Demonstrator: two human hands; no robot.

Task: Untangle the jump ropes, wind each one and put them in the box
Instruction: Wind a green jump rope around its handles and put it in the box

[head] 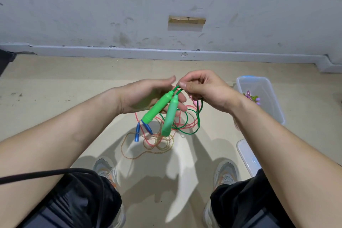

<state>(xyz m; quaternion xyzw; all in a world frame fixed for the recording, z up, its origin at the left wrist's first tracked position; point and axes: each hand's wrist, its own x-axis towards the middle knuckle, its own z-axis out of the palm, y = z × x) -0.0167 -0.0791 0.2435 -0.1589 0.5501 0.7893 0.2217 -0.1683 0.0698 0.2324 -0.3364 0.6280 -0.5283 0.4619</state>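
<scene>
now at step: green rope [199, 118] is lifted out of the pile, both its handles [157, 109] brought together; reads as the end of untangling or the start of winding this one.
left hand [146, 96]: fingers and thumb fairly straight, palm up under the two handles; it cradles them and does not clasp them.
right hand [205, 90]: thumb and forefinger pinched tight on the green rope just above the handle tops, other fingers curled in.
green rope, rest: slack loops hang below the hands, down over the pile; cannot tell if they are free of it.
pile: pink rope [183, 127] and orange rope [146, 152] with blue handles [137, 134] lie on the floor [55, 98] between the feet, overlapping.
box [272, 98]: on the floor to the right, near the right wrist, open, something purple and green already in it; lid [246, 153] lies nearer the right knee.
next move, judged: left hand should close on the handles so the right can draw the loops clear and wrap them; watch for the pink rope rising with them.
</scene>
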